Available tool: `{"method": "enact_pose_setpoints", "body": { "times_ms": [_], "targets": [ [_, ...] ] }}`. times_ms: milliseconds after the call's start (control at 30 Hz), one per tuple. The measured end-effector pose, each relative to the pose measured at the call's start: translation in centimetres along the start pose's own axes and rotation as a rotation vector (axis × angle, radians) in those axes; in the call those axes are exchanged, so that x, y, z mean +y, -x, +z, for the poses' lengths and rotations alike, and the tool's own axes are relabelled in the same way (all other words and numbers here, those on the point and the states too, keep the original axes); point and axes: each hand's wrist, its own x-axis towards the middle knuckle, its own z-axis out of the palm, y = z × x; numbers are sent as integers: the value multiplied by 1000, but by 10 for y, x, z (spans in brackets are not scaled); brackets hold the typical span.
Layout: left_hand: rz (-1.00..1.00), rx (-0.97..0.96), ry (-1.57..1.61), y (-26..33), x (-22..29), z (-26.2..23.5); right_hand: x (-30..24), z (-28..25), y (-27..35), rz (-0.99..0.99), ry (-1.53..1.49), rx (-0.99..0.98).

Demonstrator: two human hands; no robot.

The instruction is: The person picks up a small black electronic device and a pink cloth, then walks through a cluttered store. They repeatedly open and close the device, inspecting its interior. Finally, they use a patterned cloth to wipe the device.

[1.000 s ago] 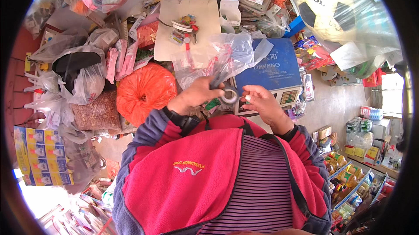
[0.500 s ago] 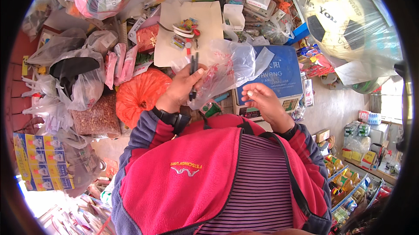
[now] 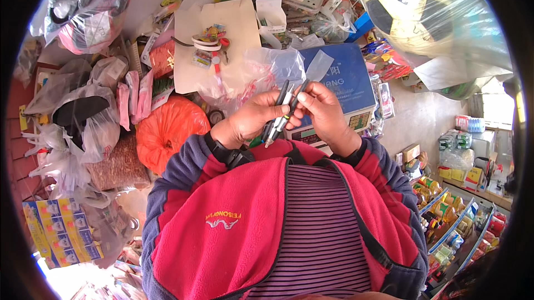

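Observation:
In front of my chest, my left hand is closed around several slim pens, some dark and some white or silver. My right hand has come up against it, thumb and forefinger pinching the upper part of a dark pen in the bunch. The fingers hide parts of the pens. Just beyond my hands lies a crumpled clear plastic bag with red print. It rests partly beside a blue-topped scale that has a keypad on its near side.
A beige card sheet holds a roll of tape and small items. To the left sit a tied orange bag and several plastic bags of goods. A bagged ball hangs at the upper right. Bottles fill a rack at lower right.
My right hand moved left to the pens and now pinches one. My left hand shifted right and tilted the pens, showing lighter ones. The plastic bag now lies beyond my hands.

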Motion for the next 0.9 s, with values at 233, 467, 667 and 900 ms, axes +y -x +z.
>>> {"method": "enact_pose_setpoints", "body": {
  "times_ms": [233, 467, 667, 900],
  "targets": [
    [-28, 37, 207, -6, -6, -5, 0, -3, -3, -61, 16, 212],
    [34, 95, -105, -3, -5, -2, -1, -2, -8, 1, 226, 74],
    [-25, 153, -792, 2, 2, 8, 4, -1, -10, 34, 342, 47],
    [223, 199, -952, 21, -12, -24, -6, -21, -7, -121, -152, 237]
  ]
}}
